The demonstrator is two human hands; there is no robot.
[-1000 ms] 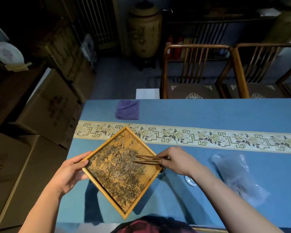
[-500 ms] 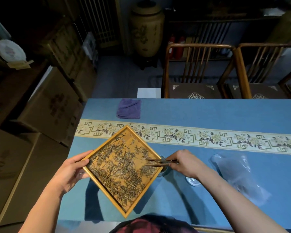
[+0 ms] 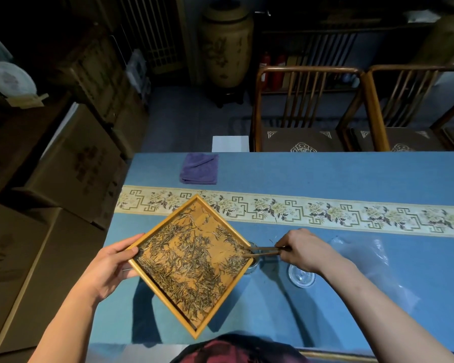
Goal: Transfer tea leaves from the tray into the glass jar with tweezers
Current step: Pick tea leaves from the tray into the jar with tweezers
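Closest in, a dark red garment (image 3: 236, 349) fills the bottom edge, and just above it the square wooden tray (image 3: 168, 294) hangs as a diamond over the blue felt-like tablecloth (image 3: 325, 318), casting a shadow beneath it. The left hand (image 3: 109, 265) grips the tray's left corner, thumb on top of the rim, fingers curled underneath. Thin, dry, needle-shaped tea leaves (image 3: 192, 260) lie scattered across the smooth golden board, thickest toward the near corner. At the tray's right corner the right hand (image 3: 303, 250) pinches a pair of slim brown tweezers (image 3: 262, 251), their tips resting on the rim among the leaves there; whether a leaf sits between them is too small to tell. Right under that corner stands the clear glass jar (image 3: 254, 260), mostly hidden by the tray's edge and the tweezers. Just beside it, below the right wrist, lies a round glass lid (image 3: 302, 277). Farther right a crumpled clear plastic bag (image 3: 372, 260) sprawls on the cloth. Beyond the hands runs a cream embroidered band (image 3: 325, 213) of flowers and angular fretwork, then a folded purple cloth (image 3: 199, 169) near the far edge. Past the table stand 2 wooden chairs (image 3: 307, 106) with slatted backs and patterned cushions, a tall tan ceramic urn (image 3: 227, 45), and stacked cardboard boxes (image 3: 71, 163) on the left.
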